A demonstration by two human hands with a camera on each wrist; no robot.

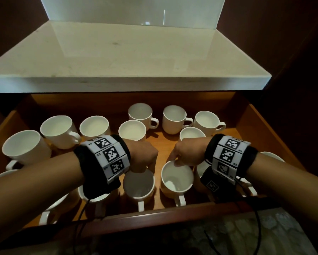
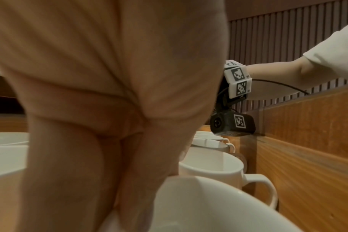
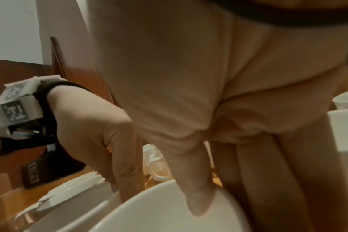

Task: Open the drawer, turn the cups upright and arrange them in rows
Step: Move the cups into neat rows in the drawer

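Note:
The wooden drawer [image 1: 154, 217] is pulled out and holds several white cups, all standing upright. In the front row my left hand [image 1: 148, 166] grips the far rim of one cup [image 1: 139, 187], whose handle points at me. Right beside it my right hand [image 1: 179, 161] pinches the far rim of the neighbouring cup [image 1: 178, 179]. In the right wrist view the thumb [image 3: 197, 196] sits inside that cup [image 3: 159, 216] with the fingers outside. The left wrist view shows fingers [image 2: 129, 180] reaching down at the rim of the held cup [image 2: 218, 211].
Three cups [image 1: 174, 117] line the back right and more stand at the left [image 1: 57, 127]. Other cups sit under my left wrist [image 1: 93, 198] and at the right [image 1: 273, 156]. A pale stone countertop [image 1: 128, 59] overhangs the drawer's back. Bare drawer floor [image 1: 165, 142] shows mid-drawer.

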